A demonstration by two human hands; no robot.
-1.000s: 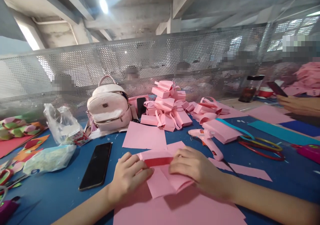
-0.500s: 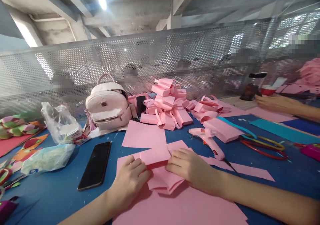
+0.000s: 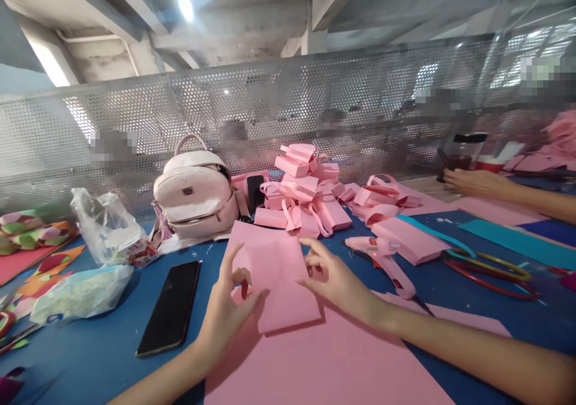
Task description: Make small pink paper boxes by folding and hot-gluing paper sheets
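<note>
A folded pink paper piece (image 3: 285, 285), shaped like a flat bag, sits on a large pink sheet (image 3: 333, 363) in front of me. At its left side is my left hand (image 3: 236, 300), thumb and forefinger spread apart, the other fingers curled. My right hand (image 3: 339, 282) is at the right edge, also with thumb and forefinger apart; its thumb tip overlaps the paper. Whether either hand touches the paper I cannot tell. Right of my right hand lies a pink glue gun (image 3: 389, 264) with its cord running back under my forearm.
Behind stands a heap of pink paper bags (image 3: 303, 189) beside a pale backpack (image 3: 195, 192). A black phone (image 3: 168, 309) and plastic bags (image 3: 85, 291) lie left. Coloured rings (image 3: 490, 273) lie right, where another person's hand (image 3: 477, 183) is near a dark cup.
The pink paper piece has been turned: its folded opening faced me before, and a smooth flat face shows now. Both hands have loosened from gripping it and spread their fingers.
</note>
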